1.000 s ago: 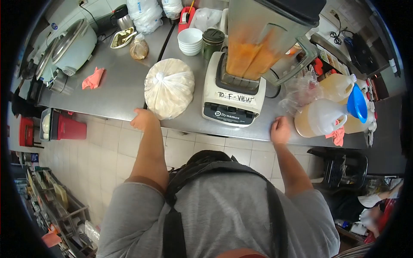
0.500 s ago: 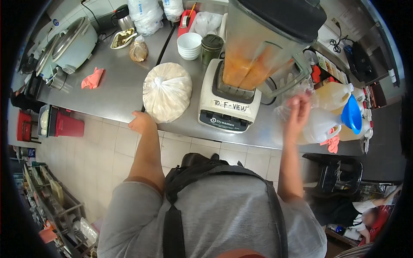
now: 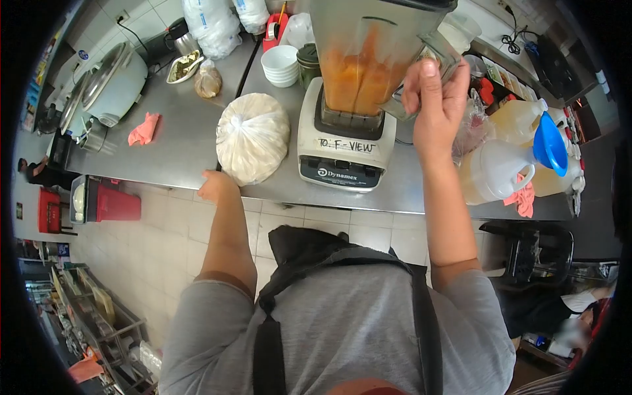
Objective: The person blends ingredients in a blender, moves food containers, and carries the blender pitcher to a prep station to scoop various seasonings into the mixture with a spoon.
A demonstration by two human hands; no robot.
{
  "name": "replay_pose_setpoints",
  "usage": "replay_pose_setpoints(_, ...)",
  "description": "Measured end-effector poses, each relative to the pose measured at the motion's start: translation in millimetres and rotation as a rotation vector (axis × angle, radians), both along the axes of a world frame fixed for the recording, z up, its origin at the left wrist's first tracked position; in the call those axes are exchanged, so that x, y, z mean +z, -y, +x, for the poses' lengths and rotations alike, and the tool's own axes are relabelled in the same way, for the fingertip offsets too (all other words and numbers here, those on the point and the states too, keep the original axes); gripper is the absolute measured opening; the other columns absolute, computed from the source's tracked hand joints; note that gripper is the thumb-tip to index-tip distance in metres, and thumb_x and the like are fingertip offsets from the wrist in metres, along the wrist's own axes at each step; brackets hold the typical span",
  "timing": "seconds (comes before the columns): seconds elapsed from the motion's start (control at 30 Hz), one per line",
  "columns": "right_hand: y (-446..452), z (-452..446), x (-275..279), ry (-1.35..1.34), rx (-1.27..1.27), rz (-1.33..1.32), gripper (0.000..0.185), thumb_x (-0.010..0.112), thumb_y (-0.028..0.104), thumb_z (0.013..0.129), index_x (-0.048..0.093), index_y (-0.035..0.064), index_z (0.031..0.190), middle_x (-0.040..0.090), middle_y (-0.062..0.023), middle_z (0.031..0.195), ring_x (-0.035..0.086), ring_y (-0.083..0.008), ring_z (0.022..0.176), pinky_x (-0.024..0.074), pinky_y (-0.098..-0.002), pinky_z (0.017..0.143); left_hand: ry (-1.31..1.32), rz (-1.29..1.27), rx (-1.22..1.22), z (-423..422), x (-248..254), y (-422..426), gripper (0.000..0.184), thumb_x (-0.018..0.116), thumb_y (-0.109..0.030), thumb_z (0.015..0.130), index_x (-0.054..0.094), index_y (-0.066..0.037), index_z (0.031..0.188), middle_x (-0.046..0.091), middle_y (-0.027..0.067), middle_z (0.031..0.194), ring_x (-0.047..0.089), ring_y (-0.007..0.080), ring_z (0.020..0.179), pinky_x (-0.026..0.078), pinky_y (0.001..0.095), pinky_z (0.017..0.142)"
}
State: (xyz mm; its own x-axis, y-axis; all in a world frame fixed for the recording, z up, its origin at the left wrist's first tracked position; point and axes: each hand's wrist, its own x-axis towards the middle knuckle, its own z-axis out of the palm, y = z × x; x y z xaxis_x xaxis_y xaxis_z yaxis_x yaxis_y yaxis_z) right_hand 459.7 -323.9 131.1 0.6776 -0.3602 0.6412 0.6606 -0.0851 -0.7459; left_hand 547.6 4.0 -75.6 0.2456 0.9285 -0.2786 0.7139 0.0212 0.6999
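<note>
My right hand is raised at the blender jar, its fingers curled around the jar's handle with the thumb up. Orange chunks or pulp fill the lower part of the jar, which sits on a white blender base marked "Dynamex". My left hand is at the front edge of the steel table, fingers bent over the edge and partly hidden. Just beside it stands a tied, bulging plastic bag of pale contents.
Right of the blender are jugs of yellowish liquid and a blue funnel. White bowls stack behind the bag. A pink cloth and large cooker lie left. Another person is at lower right.
My right hand has moved up and left from near the jugs onto the blender jar's handle. My left hand stays at the table edge. The view has shifted slightly.
</note>
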Motion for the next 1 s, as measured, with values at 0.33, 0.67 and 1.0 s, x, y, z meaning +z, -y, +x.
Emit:
replay_pose_setpoints(0.33,0,3,-7,-0.058,0.105,0.133,0.015,0.053,0.019,0.093,0.049,0.0049,0.094,0.036,0.0043,0.057,0.028,-0.0034,0.045,0.0245,-0.0199,0.041,-0.005,0.017,0.04,6,-9,-4,0.059,0.039,-0.042,0.087,0.036,0.009,0.117,0.05,0.0229,0.113,0.058,0.0357,0.097,0.049,0.0462,0.079)
replay_pose_setpoints(0.67,0,-2,19,-0.008,-0.018,0.07,0.037,0.044,0.038,0.095,0.048,0.0025,0.085,0.034,0.0021,0.054,0.029,-0.0059,0.045,0.0247,-0.0219,0.043,-0.036,0.058,0.075,10,-19,-8,0.056,0.041,-0.043,0.086,0.04,0.008,0.111,0.053,0.0214,0.106,0.06,0.035,0.092,0.05,0.0463,0.075)
replay_pose_setpoints(1.0,7,0,17,-0.126,0.208,0.11,0.048,0.038,0.048,0.094,0.04,0.0078,0.069,0.03,0.0028,0.05,0.021,-0.0056,0.041,0.0182,-0.0214,0.04,-0.036,0.082,0.088,11,-21,-8,0.059,0.042,-0.044,0.086,0.039,0.009,0.113,0.052,0.0221,0.107,0.06,0.0344,0.091,0.05,0.0447,0.075)
